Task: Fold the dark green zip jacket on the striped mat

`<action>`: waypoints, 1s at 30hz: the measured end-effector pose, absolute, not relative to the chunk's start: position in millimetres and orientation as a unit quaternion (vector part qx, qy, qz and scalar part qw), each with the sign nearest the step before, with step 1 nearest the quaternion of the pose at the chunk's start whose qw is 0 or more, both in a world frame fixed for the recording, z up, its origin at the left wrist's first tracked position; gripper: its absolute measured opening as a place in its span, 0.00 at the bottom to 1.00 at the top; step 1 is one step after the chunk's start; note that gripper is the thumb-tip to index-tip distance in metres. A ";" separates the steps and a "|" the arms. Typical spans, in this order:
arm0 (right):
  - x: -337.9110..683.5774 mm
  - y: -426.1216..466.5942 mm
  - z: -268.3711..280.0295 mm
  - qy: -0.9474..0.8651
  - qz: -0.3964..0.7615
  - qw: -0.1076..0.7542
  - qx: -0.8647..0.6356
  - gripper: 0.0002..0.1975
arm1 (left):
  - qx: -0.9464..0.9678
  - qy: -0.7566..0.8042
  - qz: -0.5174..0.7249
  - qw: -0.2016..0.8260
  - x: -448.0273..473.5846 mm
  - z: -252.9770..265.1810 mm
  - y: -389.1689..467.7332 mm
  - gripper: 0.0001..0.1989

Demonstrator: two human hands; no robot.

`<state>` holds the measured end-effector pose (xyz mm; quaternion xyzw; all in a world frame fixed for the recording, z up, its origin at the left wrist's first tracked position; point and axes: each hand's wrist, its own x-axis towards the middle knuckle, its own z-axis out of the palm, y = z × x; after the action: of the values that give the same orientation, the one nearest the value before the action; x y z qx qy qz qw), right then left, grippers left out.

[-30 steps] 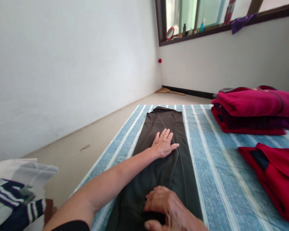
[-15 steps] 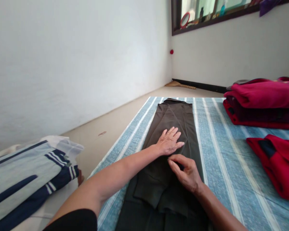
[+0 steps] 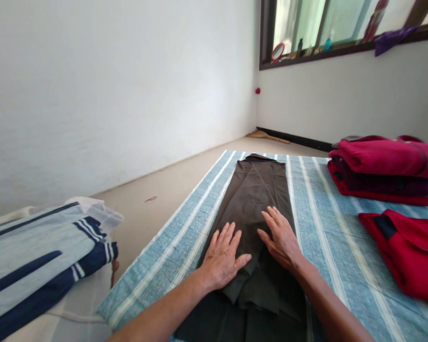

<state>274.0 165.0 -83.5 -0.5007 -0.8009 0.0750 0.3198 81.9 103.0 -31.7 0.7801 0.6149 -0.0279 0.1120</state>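
A dark grey-brown garment (image 3: 257, 194), apparently a collared jacket or coat, lies folded lengthwise on a blue sheet with white stripes (image 3: 324, 223). Its collar is at the far end, and its sleeves are folded in along the body, with the cuff ends toward me. My left hand (image 3: 223, 259) rests on the garment's left side, palm down with fingers spread. On the right side my right hand (image 3: 280, 237) is also palm down, fingers extended. Neither hand grips anything. The garment's near end runs out of view at the bottom.
Folded crimson and purple clothes (image 3: 388, 161) are stacked at the back right. A folded red garment (image 3: 410, 251) lies nearer. At left, a grey and navy striped-cuff jacket (image 3: 57, 256) lies on a pale surface. White walls (image 3: 128, 85) and a window (image 3: 328, 28) stand behind.
My left hand has moved back toward me and left along the garment. My right hand has opened from a pinch and now lies flat. The camera view has tilted up slightly.
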 end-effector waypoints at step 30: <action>235.6 170.2 -63.7 -0.813 0.081 0.120 -0.563 0.37 | 0.763 0.637 0.012 0.110 71.1 -46.2 88.6 0.41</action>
<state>235.6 170.2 -63.7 -0.5635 -0.8134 0.0814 0.1195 71.1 88.6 -46.2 0.7629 0.6370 0.0118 0.1100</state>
